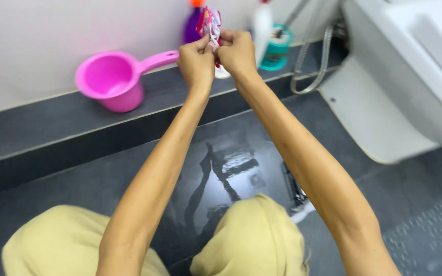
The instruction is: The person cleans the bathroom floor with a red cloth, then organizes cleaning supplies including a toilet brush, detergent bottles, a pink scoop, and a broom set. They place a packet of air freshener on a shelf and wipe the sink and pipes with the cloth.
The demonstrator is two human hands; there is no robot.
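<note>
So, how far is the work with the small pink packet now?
Done: the small pink-and-red plastic sachet is picked up, pinched between the left hand and the right hand. In hand: both grip its lower edge, as for tearing. Left: no tear or spilled contents show; the pink plastic scoop stands untouched on the dark ledge.

You see a pink dipper (pixel 112 79) on the dark ledge (pixel 37 128), a purple bottle (pixel 192 25) and teal bottle (pixel 277 47) behind, a white toilet (pixel 410 76) beside the wet floor (pixel 241 153).
</note>
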